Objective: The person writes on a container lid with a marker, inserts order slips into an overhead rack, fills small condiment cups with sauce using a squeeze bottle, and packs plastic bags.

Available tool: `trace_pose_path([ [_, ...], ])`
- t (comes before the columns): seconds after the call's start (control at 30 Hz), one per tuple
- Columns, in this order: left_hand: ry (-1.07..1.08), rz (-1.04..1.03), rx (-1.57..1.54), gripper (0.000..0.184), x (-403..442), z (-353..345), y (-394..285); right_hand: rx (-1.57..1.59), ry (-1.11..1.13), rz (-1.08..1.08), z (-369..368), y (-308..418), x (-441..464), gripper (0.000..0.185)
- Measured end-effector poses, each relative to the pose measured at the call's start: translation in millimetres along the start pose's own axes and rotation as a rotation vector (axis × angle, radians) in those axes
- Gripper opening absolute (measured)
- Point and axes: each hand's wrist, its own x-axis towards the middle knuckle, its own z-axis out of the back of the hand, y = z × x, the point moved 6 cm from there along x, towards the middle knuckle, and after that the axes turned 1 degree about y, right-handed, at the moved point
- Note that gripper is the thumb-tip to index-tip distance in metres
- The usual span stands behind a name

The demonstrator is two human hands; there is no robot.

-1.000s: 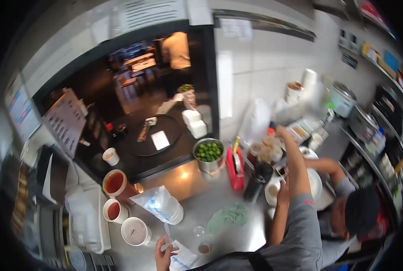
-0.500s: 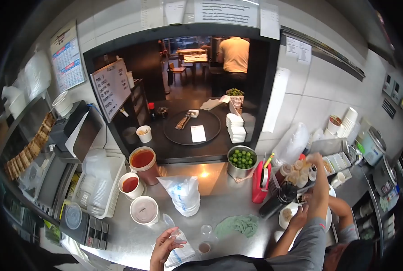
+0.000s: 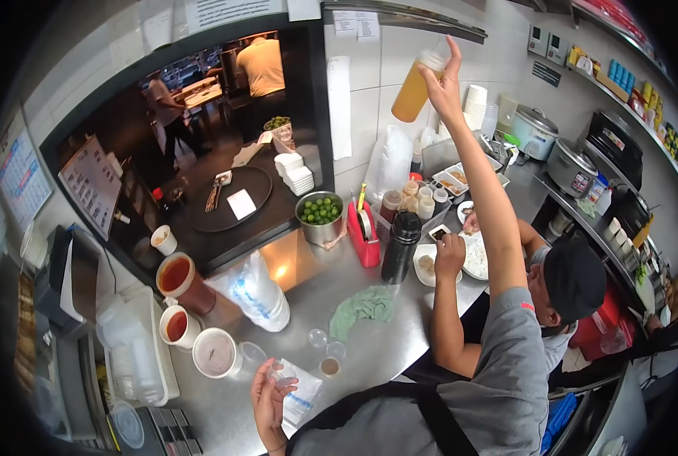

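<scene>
My left hand [image 3: 267,397], low at the counter, pinches a small clear plastic cup [image 3: 283,378] above a white plastic packet [image 3: 302,395]. High at the upper right, my right hand [image 3: 447,87] grips a squeeze bottle [image 3: 410,93] of yellow liquid, tilted in the air. On the steel counter near my left hand stand a small cup of brown sauce [image 3: 329,367], a clear lid [image 3: 318,338] and a tub with a lid [image 3: 214,353]. A green cloth [image 3: 363,310] lies crumpled just beyond.
A co-worker in a black cap [image 3: 575,281] stands close on my right, one hand [image 3: 451,254] by a plate of rice [image 3: 476,258]. A black flask [image 3: 401,247], a pot of green limes [image 3: 320,216] and a container of red sauce [image 3: 183,281] line the counter.
My right hand has risen from the group of sauce bottles with the yellow squeeze bottle in it. The view has turned right. My left hand still holds the small cup.
</scene>
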Motion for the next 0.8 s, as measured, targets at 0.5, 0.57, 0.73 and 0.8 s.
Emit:
trace_pose_path([
  [0.5,-0.03,-0.101,-0.047,0.041,-57,8,-20,1.164,0.453,-1.001,-133,109,-301,0.056],
  [0.57,-0.044,-0.136,-0.158,0.046,-65,12,-21,1.335,0.301,-1.558,-170,24,-392,0.042],
  [0.73,-0.051,-0.093,-0.217,0.07,-78,11,-18,1.383,0.346,-1.748,-179,25,-476,0.041],
  [0.8,-0.053,-0.107,-0.224,0.07,-76,8,-15,1.382,0.295,-1.732,-169,31,-489,0.04],
])
